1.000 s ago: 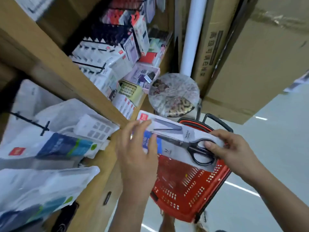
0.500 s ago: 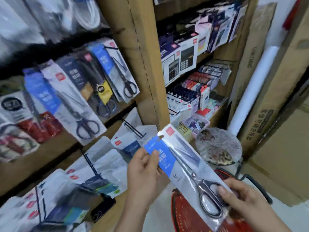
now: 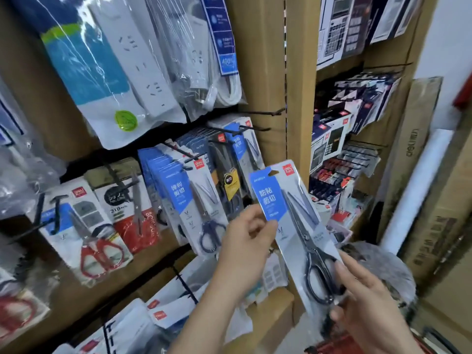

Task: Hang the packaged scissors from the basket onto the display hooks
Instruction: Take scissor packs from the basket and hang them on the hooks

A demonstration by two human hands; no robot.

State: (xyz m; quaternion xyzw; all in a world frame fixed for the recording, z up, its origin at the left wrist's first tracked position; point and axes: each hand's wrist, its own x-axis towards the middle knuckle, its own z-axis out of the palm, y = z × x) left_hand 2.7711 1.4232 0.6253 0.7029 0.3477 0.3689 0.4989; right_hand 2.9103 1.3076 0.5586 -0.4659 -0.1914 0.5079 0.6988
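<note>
A packaged pair of scissors (image 3: pixel 293 218), on a grey card with a blue label and black handles, is held upright in front of the display. My left hand (image 3: pixel 245 241) pinches its left edge below the blue label. My right hand (image 3: pixel 362 297) grips the bottom end by the handles. Black display hooks (image 3: pixel 252 127) stick out of the board just above, carrying rows of similar scissor packs (image 3: pixel 194 200). A sliver of the red basket (image 3: pixel 342 346) shows at the bottom edge, under my right hand.
Bagged power strips (image 3: pixel 143 67) hang above the scissors. Red-handled scissor packs (image 3: pixel 86 233) hang at the left. Right of the wooden post (image 3: pixel 298 98) are shelves of boxed calculators (image 3: pixel 339 139). Tall cardboard cartons (image 3: pixel 419 175) and a white roll lean at far right.
The view has tilted up from the basket to the hook wall. Both hands have lifted the scissor pack up and turned it upright, close to the hanging scissor rows.
</note>
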